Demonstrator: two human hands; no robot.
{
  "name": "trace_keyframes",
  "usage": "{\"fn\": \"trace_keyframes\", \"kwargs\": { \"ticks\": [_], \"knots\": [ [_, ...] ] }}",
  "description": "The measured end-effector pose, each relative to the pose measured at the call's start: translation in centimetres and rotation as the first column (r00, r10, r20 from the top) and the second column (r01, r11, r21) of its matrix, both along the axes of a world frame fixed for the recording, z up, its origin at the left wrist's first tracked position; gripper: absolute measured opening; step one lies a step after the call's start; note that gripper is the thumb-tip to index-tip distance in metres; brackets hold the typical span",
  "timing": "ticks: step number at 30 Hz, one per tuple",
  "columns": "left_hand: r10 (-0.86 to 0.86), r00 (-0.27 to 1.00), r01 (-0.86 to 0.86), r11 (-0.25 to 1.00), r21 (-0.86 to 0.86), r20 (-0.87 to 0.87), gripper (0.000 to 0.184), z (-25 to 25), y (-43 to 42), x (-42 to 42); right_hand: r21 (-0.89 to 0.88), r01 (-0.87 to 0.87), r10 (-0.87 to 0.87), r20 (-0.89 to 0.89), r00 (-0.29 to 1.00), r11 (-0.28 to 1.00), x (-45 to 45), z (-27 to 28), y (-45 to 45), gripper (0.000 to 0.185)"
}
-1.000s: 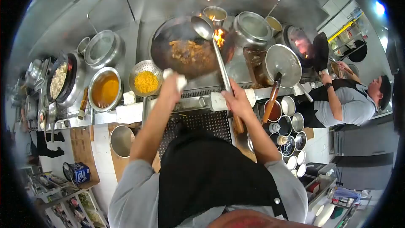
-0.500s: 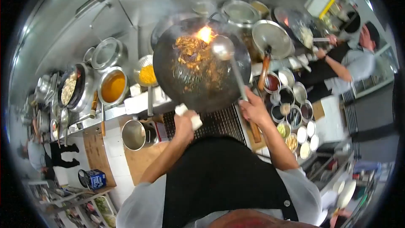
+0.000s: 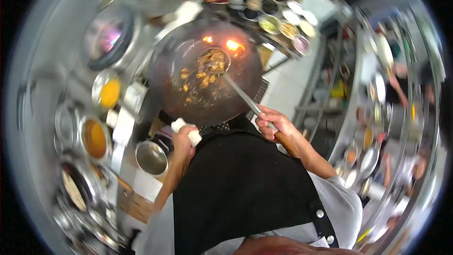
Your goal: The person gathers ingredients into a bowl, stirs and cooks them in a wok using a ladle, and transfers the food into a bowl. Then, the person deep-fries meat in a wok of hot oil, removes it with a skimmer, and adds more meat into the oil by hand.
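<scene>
The dark wok is in front of my body, off the stove, with small flames inside near its far rim. My left hand is closed around a folded white cloth at the wok's near-left edge; the grip beneath the cloth is hidden. In my right hand is the long handle of a metal ladle with a wooden end. Its bowl sits inside the wok, filled with browned food pieces. More pieces and oily liquid lie around it.
A lit burner glows at the upper left. Below it are a pan of yellow food and a pot of orange liquid. A steel pot is beside my left arm. Several ingredient bowls line the top. Shelving stands right, with people beyond.
My view and body have turned to the right. The wok has left the burner, with my left hand and cloth at its edge. The ladle bowl has gone down into the food and filled.
</scene>
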State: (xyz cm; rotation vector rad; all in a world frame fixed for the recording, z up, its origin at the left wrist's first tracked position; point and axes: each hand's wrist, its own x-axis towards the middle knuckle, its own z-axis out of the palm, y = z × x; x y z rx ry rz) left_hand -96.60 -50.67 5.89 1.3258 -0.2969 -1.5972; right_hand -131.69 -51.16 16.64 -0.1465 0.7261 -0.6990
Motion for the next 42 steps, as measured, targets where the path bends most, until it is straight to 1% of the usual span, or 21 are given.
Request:
{"fn": "trace_keyframes", "kwargs": {
  "ticks": [1, 3, 6, 10, 12, 15, 17, 19, 23, 25, 27, 29, 30, 32, 33, 35, 36, 37, 39, 40, 42],
  "knots": [
    [-0.069, 0.994, 0.064, 0.996, 0.054, 0.087, 0.008, 0.2, 0.7, -0.3, -0.001, 0.113, -0.113, -0.009, 0.994, 0.994, -0.9, -0.6, 2.5, 0.06],
    [-0.215, 0.975, 0.208, 0.974, 0.094, 0.061, 0.006, -2.3, 1.5, -0.6, 0.025, 0.166, -0.164, -0.074, 0.984, 0.986, -2.3, -1.7, 7.7, 0.06],
    [-0.496, 0.865, 0.482, 0.863, 0.154, 0.07, 0.009, -3.6, 1.6, -2.7, 0.015, 0.404, -0.396, -0.159, 0.904, 0.915, -2.1, -4.0, 15.4, 0.062],
    [-0.766, 0.566, 0.794, 0.606, 0.048, 0.306, 0.014, -5.4, 4.9, -8.2, 0.03, 0.633, -0.623, -0.141, 0.769, 0.774, -3.6, -6.0, 27.4, 0.066],
    [-0.817, 0.57, 0.795, 0.575, 0.197, 0.087, 0.013, -2.5, 6.9, -13.4, 0.021, 0.738, -0.732, -0.108, 0.673, 0.675, -4.9, -6.2, 32.3, 0.066],
    [-0.868, 0.473, 0.866, 0.489, 0.099, 0.151, 0.011, -3.1, 10.0, -17.8, 0.049, 0.895, -0.896, 0.039, 0.442, 0.444, -4.9, -5.8, 40.1, 0.067],
    [-0.879, 0.477, 0.871, 0.476, 0.118, 0.023, 0.009, -2.5, 12.7, -21.8, -0.012, 0.933, -0.925, 0.128, 0.359, 0.36, -6.5, -4.4, 45.2, 0.065],
    [-0.881, 0.472, 0.878, 0.469, 0.094, -0.02, 0.005, 0.0, 16.3, -26.2, -0.049, 0.973, -0.967, 0.111, 0.228, 0.224, -7.8, -2.1, 49.4, 0.06],
    [-0.893, 0.438, 0.899, 0.437, 0.034, -0.106, 0.008, 3.4, 23.6, -33.2, -0.236, 0.97, -0.99, 0.108, 0.094, 0.066, -13.5, 1.7, 58.6, 0.045],
    [-0.875, 0.464, 0.885, 0.464, 0.03, -0.139, 0.008, 3.8, 26.3, -35.2, -0.305, 0.952, -0.999, 0.016, 0.031, 0.025, -17.0, 2.1, 62.6, 0.04],
    [-0.851, 0.497, 0.865, 0.502, 0.015, -0.169, 0.009, 4.5, 28.4, -36.0, -0.415, 0.909, -0.96, -0.266, -0.085, 0.034, -19.6, 2.5, 65.4, 0.065],
    [-0.834, 0.532, 0.845, 0.533, 0.04, -0.148, 0.01, 5.7, 30.0, -36.3, -0.518, 0.843, -0.9, -0.424, -0.105, 0.146, -22.6, 0.8, 67.4, 0.071],
    [-0.838, 0.516, 0.852, 0.524, 0.004, -0.175, 0.011, 5.3, 30.1, -36.1, -0.523, 0.838, -0.903, -0.419, -0.095, 0.155, -23.9, -0.8, 68.2, 0.071],
    [-0.838, 0.526, 0.848, 0.53, 0.013, -0.146, 0.009, 5.3, 30.9, -36.1, -0.454, 0.813, -0.614, -0.774, -0.156, 0.366, -26.5, -4.6, 70.1, 0.071],
    [-0.831, 0.542, 0.838, 0.545, 0.014, -0.125, 0.008, 5.6, 31.2, -36.0, -0.456, 0.812, -0.619, -0.77, -0.155, 0.365, -27.0, -6.7, 71.0, 0.071],
    [-0.824, 0.563, 0.827, 0.562, 0.024, -0.067, 0.007, 6.5, 31.8, -35.7, -0.36, 0.732, -0.248, -0.933, -0.263, 0.578, -26.9, -10.2, 72.6, 0.075],
    [-0.825, 0.564, 0.826, 0.564, -0.004, -0.045, 0.007, 6.9, 32.0, -35.5, -0.268, 0.733, -0.185, -0.963, -0.194, 0.626, -25.2, -7.8, 72.8, 0.077],
    [-0.828, 0.56, 0.828, 0.56, -0.029, -0.022, 0.007, 7.2, 32.0, -34.9, -0.264, 0.75, -0.185, -0.964, -0.189, 0.606, -23.2, -9.1, 73.6, 0.077],
    [-0.847, 0.532, 0.846, 0.532, -0.03, -0.006, 0.006, 7.4, 31.3, -33.9, -0.293, 0.517, 0.028, -0.85, -0.526, 0.804, -19.6, -10.8, 74.9, 0.075],
    [-0.856, 0.517, 0.856, 0.517, -0.035, 0.0, 0.006, 7.3, 30.9, -33.4, -0.291, 0.526, 0.035, -0.851, -0.524, 0.799, -18.5, -10.6, 75.7, 0.075],
    [-0.867, 0.498, 0.866, 0.498, -0.037, 0.002, 0.006, 7.1, 30.1, -32.8, -0.275, 0.593, -0.05, -0.929, -0.367, 0.757, -16.2, -8.2, 75.9, 0.075]
  ]
}}
